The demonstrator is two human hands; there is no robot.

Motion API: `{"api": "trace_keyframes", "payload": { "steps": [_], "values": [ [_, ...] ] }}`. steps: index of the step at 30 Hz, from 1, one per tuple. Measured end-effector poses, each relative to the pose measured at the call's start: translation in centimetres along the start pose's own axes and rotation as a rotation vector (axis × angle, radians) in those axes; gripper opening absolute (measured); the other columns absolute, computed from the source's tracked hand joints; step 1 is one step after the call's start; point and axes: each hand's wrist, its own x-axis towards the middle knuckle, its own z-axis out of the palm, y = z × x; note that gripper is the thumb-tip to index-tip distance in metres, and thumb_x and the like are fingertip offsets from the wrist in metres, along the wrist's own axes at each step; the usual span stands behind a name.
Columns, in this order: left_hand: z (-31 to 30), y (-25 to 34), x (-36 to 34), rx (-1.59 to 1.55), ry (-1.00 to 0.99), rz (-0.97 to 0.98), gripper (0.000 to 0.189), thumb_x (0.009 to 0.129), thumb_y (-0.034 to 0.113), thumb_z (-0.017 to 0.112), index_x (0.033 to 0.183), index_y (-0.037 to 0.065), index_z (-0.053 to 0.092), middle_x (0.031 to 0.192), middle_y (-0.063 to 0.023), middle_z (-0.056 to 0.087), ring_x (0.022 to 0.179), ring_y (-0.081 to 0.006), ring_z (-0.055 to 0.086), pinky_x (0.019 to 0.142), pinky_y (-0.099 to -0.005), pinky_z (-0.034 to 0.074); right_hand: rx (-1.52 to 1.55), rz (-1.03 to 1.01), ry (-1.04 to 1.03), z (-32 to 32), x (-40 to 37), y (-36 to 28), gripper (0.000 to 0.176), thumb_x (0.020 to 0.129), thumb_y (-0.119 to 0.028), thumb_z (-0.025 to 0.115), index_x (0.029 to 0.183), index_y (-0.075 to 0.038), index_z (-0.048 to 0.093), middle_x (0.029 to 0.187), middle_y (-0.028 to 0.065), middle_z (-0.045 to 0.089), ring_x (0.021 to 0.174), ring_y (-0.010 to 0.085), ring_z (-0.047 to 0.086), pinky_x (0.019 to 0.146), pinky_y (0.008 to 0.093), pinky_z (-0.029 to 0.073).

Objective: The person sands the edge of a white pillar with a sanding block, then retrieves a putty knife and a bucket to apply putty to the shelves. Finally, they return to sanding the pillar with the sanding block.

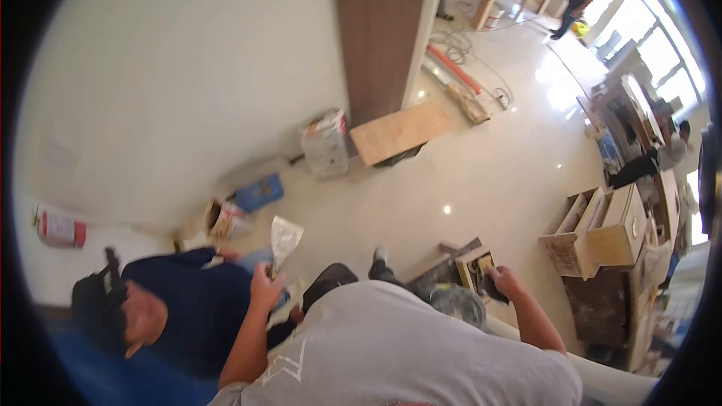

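My left hand is closed around the handle of a putty knife, its wide, pale blade pointing up and away from me. Off to my right side, my right hand is closed on a dark, flat thing whose kind I cannot tell. That thing overlaps an open wooden box in this view. A clear round container stands near the box, beside my body.
A person in a dark sweater is close on my left. Along the wall are a blue case, a white bucket and a wooden board. Wooden drawers are stacked at right. Cables lie on the far floor.
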Motion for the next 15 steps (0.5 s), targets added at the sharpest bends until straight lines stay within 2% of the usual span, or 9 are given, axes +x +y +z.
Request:
{"api": "trace_keyframes", "payload": {
  "steps": [3, 5, 6, 7, 8, 10, 11, 13, 15],
  "values": [
    [6.2, -0.8, 7.3, -0.061, -0.103, 0.1, 0.045, 0.077, 0.026, 0.075, 0.107, -0.001, 0.055, 0.093, -0.0192, 0.066, 0.086, -0.0294, 0.067, 0.077, -0.0384, 0.051, 0.081, -0.17, 0.048, -1.9, 3.3, -6.5, 0.05, 0.093, -0.047, 0.057, 0.093, 0.001, 0.07, 0.09, 0.026, 0.068, 0.086, 0.0384, 0.067, 0.079, 0.0428, 0.05],
    [13.2, -4.6, 14.4, 0.169, -0.121, 0.219, 0.042, 0.077, 0.027, 0.075, 0.101, -0.002, 0.057, 0.09, -0.0195, 0.066, 0.084, -0.0293, 0.066, 0.075, -0.0393, 0.051, 0.137, -0.313, 0.125, 3.6, 10.7, -4.5, 0.046, 0.092, -0.043, 0.059, 0.09, 0.001, 0.07, 0.086, 0.024, 0.068, 0.082, 0.0357, 0.067, 0.075, 0.0416, 0.05],
    [16.1, -5.7, 18.0, 0.284, -0.129, 0.27, 0.04, 0.077, 0.027, 0.074, 0.098, -0.002, 0.057, 0.089, -0.0196, 0.066, 0.083, -0.0292, 0.065, 0.074, -0.0398, 0.05, 0.304, -0.291, 0.17, 5.4, 15.2, -5.0, 0.047, 0.092, -0.044, 0.059, 0.09, 0.002, 0.069, 0.086, 0.0241, 0.068, 0.081, 0.0364, 0.066, 0.073, 0.042, 0.05],
    [22.4, -5.9, 25.0, 0.124, -0.105, 0.2, 0.04, 0.076, 0.028, 0.075, 0.096, -0.002, 0.057, 0.087, -0.0194, 0.065, 0.08, -0.029, 0.064, 0.073, -0.0402, 0.05, 0.313, -0.296, 0.342, 8.3, 21.6, -3.8, 0.049, 0.091, -0.047, 0.06, 0.091, 0.002, 0.069, 0.085, 0.0251, 0.067, 0.079, 0.0374, 0.066, 0.072, 0.0428, 0.05],
    [28.1, -7.6, 29.6, -0.003, -0.126, 0.084, 0.04, 0.076, 0.03, 0.075, 0.093, -0.002, 0.058, 0.085, -0.0192, 0.065, 0.078, -0.0288, 0.063, 0.072, -0.0407, 0.05, 0.432, -0.183, 0.376, 9.1, 25.9, -4.5, 0.051, 0.091, -0.048, 0.06, 0.09, 0.002, 0.068, 0.085, 0.026, 0.067, 0.077, 0.0367, 0.066, 0.071, 0.0432, 0.05],
    [28.0, -6.1, 28.9, -0.037, -0.191, -0.127, 0.041, 0.074, 0.031, 0.076, 0.09, -0.002, 0.058, 0.08, -0.0185, 0.064, 0.072, -0.0285, 0.061, 0.069, -0.0413, 0.049, 0.484, -0.04, 0.186, 13.6, 27.1, -5.5, 0.056, 0.088, -0.054, 0.061, 0.095, 0.002, 0.068, 0.087, 0.0261, 0.067, 0.08, 0.035, 0.067, 0.073, 0.0446, 0.05],
    [29.9, 0.6, 30.5, -0.062, -0.196, -0.131, 0.042, 0.073, 0.032, 0.076, 0.089, -0.002, 0.058, 0.078, -0.0181, 0.064, 0.068, -0.0284, 0.059, 0.067, -0.0416, 0.048, 0.501, -0.029, 0.193, 10.3, 31.5, -5.8, 0.059, 0.087, -0.057, 0.061, 0.098, 0.001, 0.069, 0.088, 0.0261, 0.068, 0.081, 0.0342, 0.067, 0.074, 0.0453, 0.05],
    [36.1, -3.0, 40.7, 0.084, -0.317, 0.111, 0.039, 0.072, 0.031, 0.078, 0.084, 0.0, 0.059, 0.073, -0.0152, 0.063, 0.062, -0.0256, 0.058, 0.062, -0.0415, 0.048, 0.303, -0.087, 0.24, 11.1, 35.3, -3.4, 0.062, 0.086, -0.059, 0.061, 0.1, 0.0, 0.071, 0.092, 0.0252, 0.069, 0.09, 0.0362, 0.068, 0.08, 0.045, 0.051],
    [38.3, 1.7, 46.0, 0.063, -0.453, 0.167, 0.038, 0.071, 0.031, 0.078, 0.081, 0.0, 0.059, 0.068, -0.0131, 0.06, 0.061, -0.0234, 0.058, 0.061, -0.0417, 0.047, 0.295, 0.104, 0.18, 11.1, 36.7, -2.0, 0.062, 0.087, -0.059, 0.059, 0.1, 0.0, 0.072, 0.096, 0.0245, 0.069, 0.094, 0.0387, 0.066, 0.084, 0.0453, 0.051]
  ]
}}
